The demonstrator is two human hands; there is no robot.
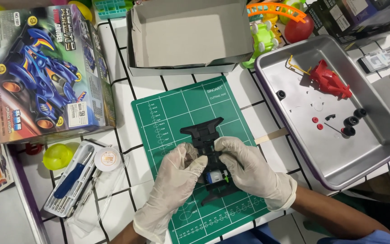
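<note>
This looks like a hobby table at home, a place for building toy model cars. The white tiled tabletop with dark lines (pixel 267 122) has a green cutting mat with white grid lines (pixel 168 113) on it. A silver metal tray (pixel 375 149) keeps small car parts together. A colourful cardboard box with a blue race car picture (pixel 46 72) sits nearby, beside a clear plastic case of small screwdrivers (pixel 71 178). Bright plastic toys (pixel 265 38) crowd the back edge.

A matt black plastic chassis (pixel 209 153) lies on the matt green cutting mat (pixel 168 113), centre frame; thin whitish rubbery gloves cover both hands; right, a brushed-metal tray (pixel 380 149); above, grey cardboard box (pixel 190 36).
</note>
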